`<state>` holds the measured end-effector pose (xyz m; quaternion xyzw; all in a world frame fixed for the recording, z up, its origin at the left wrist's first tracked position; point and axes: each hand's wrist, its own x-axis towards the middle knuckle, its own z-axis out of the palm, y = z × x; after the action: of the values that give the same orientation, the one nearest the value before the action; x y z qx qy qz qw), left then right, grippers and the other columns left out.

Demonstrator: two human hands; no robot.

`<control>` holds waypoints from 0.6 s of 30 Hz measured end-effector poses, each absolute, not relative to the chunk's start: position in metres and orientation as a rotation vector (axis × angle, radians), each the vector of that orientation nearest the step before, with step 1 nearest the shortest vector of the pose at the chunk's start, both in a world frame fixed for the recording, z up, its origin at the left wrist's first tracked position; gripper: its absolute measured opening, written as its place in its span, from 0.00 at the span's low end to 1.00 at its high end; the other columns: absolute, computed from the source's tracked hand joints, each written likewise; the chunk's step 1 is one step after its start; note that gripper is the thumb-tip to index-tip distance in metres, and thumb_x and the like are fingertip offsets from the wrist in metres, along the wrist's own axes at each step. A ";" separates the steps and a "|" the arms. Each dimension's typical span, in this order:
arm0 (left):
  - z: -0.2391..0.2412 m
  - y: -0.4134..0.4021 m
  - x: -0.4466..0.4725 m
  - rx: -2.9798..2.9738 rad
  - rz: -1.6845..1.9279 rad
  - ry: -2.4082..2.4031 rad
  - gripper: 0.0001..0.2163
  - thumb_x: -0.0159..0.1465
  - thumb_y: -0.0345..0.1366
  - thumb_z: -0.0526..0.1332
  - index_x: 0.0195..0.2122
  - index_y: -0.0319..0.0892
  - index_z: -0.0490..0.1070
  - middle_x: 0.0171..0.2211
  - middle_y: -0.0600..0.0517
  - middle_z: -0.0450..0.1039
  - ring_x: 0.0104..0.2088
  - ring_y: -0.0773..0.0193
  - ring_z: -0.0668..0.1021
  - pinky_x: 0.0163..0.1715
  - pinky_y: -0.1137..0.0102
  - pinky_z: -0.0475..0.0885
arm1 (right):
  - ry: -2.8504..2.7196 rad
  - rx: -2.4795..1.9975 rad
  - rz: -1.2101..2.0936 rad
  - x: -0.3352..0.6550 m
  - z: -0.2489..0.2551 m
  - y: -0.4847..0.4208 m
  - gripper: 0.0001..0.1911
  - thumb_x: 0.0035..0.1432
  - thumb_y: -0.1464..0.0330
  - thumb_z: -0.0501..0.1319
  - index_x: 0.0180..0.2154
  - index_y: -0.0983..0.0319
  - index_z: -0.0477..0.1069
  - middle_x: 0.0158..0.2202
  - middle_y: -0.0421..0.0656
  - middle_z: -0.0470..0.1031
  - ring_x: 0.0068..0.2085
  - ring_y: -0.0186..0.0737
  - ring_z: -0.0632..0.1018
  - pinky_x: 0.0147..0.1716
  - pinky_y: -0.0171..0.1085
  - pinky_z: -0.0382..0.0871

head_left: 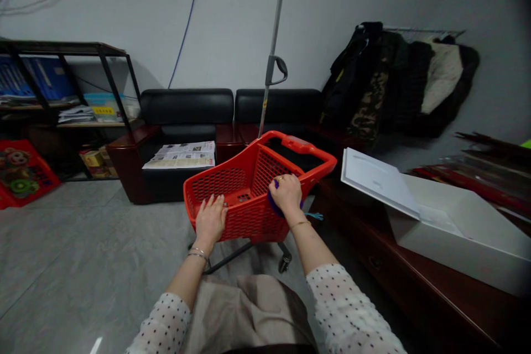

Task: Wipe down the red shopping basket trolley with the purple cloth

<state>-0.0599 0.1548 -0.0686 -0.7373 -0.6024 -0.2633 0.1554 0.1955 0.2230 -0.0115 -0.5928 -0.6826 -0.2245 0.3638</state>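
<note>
A red plastic shopping cart [244, 224] with perforated basket walls stands in front of me, its handle [309, 146] pointing to the right. My left hand [211, 220] lies over the near rim of the basket, fingers stretched out and holding nothing. Against the near side wall, close to the handle end, my right hand [287, 193] is closed around a purple thing [274, 204]. Mostly hidden by the hand, it shows only its edges, so I cannot tell its kind. A teal strand [314, 215] sticks out just right of that wrist.
Behind the cart are black sofas [186, 108], one with newspapers [182, 155] on its seat. An open white box [460, 232] rests on a dark wooden cabinet [431, 282] at right. A shelf [93, 50] stands left; coats [398, 77] hang at back right. A metal pole [277, 16] rises behind the basket.
</note>
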 end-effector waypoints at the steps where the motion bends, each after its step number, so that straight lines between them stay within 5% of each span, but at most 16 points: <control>1: -0.068 0.155 -0.058 -2.108 -0.759 -1.732 0.22 0.72 0.41 0.45 0.63 0.41 0.63 0.61 0.49 0.69 0.64 0.55 0.67 0.65 0.56 0.58 | -1.777 -1.512 -0.565 0.181 -0.018 0.219 0.12 0.61 0.66 0.55 0.32 0.63 0.76 0.31 0.48 0.74 0.38 0.45 0.70 0.46 0.43 0.59; 8: -0.065 0.154 -0.065 -2.160 -0.717 -1.738 0.23 0.72 0.41 0.45 0.64 0.40 0.63 0.61 0.48 0.68 0.64 0.54 0.66 0.64 0.57 0.59 | -2.074 -1.319 -0.493 0.161 -0.027 0.206 0.12 0.64 0.64 0.55 0.36 0.61 0.76 0.33 0.45 0.74 0.38 0.42 0.70 0.44 0.39 0.59; 13: -0.065 0.154 -0.063 -2.182 -0.715 -1.769 0.23 0.72 0.41 0.44 0.65 0.41 0.62 0.62 0.49 0.67 0.64 0.55 0.65 0.65 0.58 0.58 | -1.862 -1.468 -0.544 0.221 -0.005 0.228 0.13 0.62 0.65 0.55 0.33 0.62 0.76 0.31 0.46 0.73 0.37 0.43 0.70 0.46 0.42 0.59; 18: -0.057 0.155 -0.057 -2.245 -0.635 -1.849 0.24 0.72 0.41 0.42 0.65 0.41 0.61 0.62 0.48 0.67 0.65 0.56 0.65 0.64 0.59 0.59 | -1.798 -1.439 -0.522 0.180 -0.024 0.219 0.11 0.61 0.67 0.56 0.32 0.61 0.75 0.31 0.46 0.73 0.37 0.44 0.69 0.46 0.42 0.59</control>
<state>-0.0571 0.1549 -0.0572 -0.7515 -0.6190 -0.2126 0.0825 0.1801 0.2189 -0.0243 -0.5637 -0.7041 -0.2046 0.3802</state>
